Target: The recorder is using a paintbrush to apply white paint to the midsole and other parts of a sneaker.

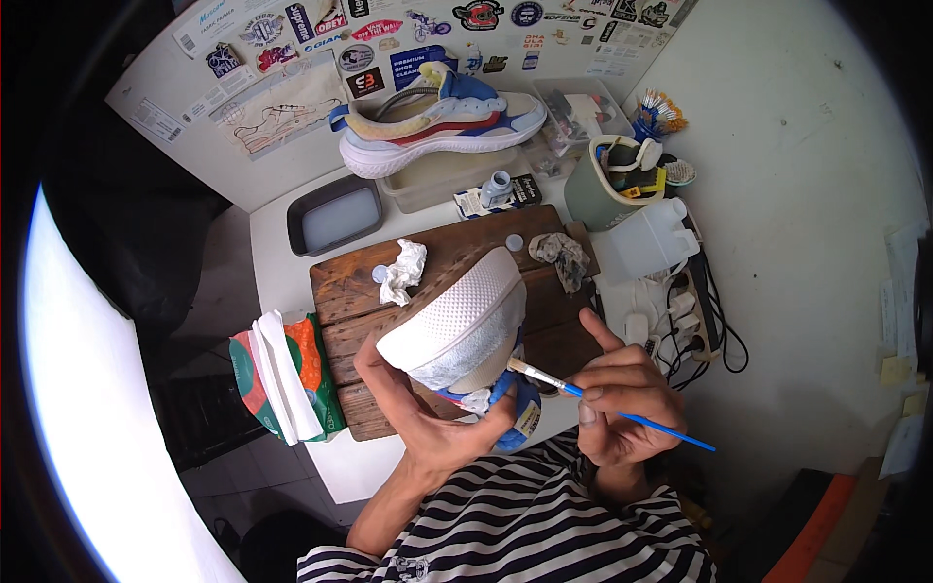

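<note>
My left hand (442, 432) is wrapped round a sneaker (457, 330), tilted over the wooden board with its white sole and pale blue side turned up. Blue parts of its upper show by my fingers. Pinched in my right hand (627, 398) is a slim blue paintbrush (550, 377). The pale bristles lie at the sneaker's right edge; whether they touch it I cannot tell. The matching sneaker (437, 126) rests on a clear plastic box behind the board. In front of that box stands a small open bottle (497, 188).
Crumpled white tissue (403, 272) and a grey stained rag (560, 260) lie on the wooden board (340, 291). Left of it is a tissue pack (287, 377); behind, a dark tray (335, 216). A tool bucket (593, 189) and a power strip with cables (692, 301) stand at right.
</note>
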Demonstrator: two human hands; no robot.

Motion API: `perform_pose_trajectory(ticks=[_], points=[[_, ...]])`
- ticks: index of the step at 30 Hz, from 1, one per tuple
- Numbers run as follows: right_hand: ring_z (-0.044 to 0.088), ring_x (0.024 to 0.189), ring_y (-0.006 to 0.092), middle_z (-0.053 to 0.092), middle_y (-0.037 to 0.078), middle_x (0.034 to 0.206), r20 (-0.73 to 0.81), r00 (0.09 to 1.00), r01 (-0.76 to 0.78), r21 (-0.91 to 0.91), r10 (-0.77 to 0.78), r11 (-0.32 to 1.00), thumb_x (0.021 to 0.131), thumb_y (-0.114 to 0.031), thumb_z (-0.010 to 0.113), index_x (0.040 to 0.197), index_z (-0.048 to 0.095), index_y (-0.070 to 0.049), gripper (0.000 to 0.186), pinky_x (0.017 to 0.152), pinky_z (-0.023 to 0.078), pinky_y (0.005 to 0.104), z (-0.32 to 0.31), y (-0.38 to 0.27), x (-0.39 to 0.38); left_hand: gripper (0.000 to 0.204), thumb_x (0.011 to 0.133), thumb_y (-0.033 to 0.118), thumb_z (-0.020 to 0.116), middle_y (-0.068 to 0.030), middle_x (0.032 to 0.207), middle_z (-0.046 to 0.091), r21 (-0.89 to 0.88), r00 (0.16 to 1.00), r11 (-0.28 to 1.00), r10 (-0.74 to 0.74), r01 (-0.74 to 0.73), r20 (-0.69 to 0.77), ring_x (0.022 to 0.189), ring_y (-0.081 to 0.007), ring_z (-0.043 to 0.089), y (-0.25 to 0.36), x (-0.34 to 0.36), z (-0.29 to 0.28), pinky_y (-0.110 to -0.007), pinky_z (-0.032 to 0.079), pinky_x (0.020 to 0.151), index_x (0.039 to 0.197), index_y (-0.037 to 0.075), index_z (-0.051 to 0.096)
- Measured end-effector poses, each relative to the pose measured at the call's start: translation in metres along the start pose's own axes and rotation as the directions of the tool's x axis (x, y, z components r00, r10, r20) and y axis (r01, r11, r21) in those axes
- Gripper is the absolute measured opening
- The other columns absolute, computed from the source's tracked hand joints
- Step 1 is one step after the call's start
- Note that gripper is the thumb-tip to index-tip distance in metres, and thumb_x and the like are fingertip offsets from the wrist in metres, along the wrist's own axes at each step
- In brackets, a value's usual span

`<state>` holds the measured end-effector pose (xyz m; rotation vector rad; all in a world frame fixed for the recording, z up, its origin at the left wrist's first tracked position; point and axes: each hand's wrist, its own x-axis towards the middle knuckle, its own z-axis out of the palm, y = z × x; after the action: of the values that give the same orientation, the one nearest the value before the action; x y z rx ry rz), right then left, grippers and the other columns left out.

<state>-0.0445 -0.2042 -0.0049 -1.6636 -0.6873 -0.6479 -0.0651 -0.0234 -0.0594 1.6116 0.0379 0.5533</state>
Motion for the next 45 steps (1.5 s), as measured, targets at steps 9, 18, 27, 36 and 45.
perform_pose_trajectory(ticks=[9,18,27,36,45], points=[[0.068,0.069,0.025,0.07,0.018,0.079,-0.087,0.996,0.012,0.054,-0.008,0.998,0.08,0.002,0.068,0.091,0.062,0.002,0.012,0.096,0.051,0.067,-0.004,0.003,-0.004,0.104,0.059,0.015,0.086,-0.0195,0.124,0.037,-0.063,0.999,0.998,-0.027,0.028,0.026,0.116,-0.0266,0.047,0.004,0.001,-0.003,-0.037,0.044,0.098,0.136,-0.007,0.02],[0.067,0.072,0.0249,0.069,0.018,0.079,-0.167,0.986,0.032,0.168,-0.004,0.985,0.082,0.0,0.067,0.094,0.06,0.001,0.014,0.096,0.05,0.069,0.002,-0.009,-0.013,0.084,0.066,0.005,0.083,-0.0284,0.119,0.057,-0.102,0.995,0.995,0.023,-0.013,0.098,0.105,-0.0323,0.065,0.003,-0.015,-0.013,-0.038,0.057,0.09,0.134,-0.011,0.036],[0.069,0.073,0.0225,0.069,0.014,0.077,-0.053,0.997,0.058,0.018,-0.057,0.998,0.086,-0.01,0.073,0.094,0.061,-0.001,0.016,0.099,0.048,0.0701,0.006,-0.031,-0.014,0.052,0.074,0.017,0.078,-0.0174,0.114,0.066,-0.279,0.918,0.928,-0.131,0.247,0.375,0.104,-0.025,0.066,0.013,-0.025,-0.016,-0.033,0.055,0.086,0.12,-0.004,0.063],[0.069,0.073,0.0217,0.069,0.013,0.076,-0.032,0.998,0.053,-0.043,-0.054,0.998,0.085,-0.007,0.073,0.095,0.061,-0.002,0.016,0.099,0.048,0.0701,0.005,-0.031,-0.01,0.079,0.064,0.035,0.084,-0.0184,0.122,0.057,0.116,0.956,0.991,-0.102,0.072,0.274,0.11,-0.0286,0.059,0.005,-0.02,-0.016,-0.036,0.052,0.091,0.128,-0.003,0.055],[0.069,0.073,0.0219,0.069,0.013,0.076,-0.011,0.999,0.047,-0.021,-0.047,0.999,0.081,-0.002,0.072,0.095,0.061,-0.001,0.018,0.1,0.047,0.0703,0.003,-0.03,-0.01,0.09,0.059,0.04,0.085,-0.0187,0.123,0.053,0.222,0.977,0.973,0.01,-0.059,0.213,0.112,-0.029,0.056,0.008,-0.011,-0.014,-0.037,0.05,0.092,0.129,-0.004,0.05]])
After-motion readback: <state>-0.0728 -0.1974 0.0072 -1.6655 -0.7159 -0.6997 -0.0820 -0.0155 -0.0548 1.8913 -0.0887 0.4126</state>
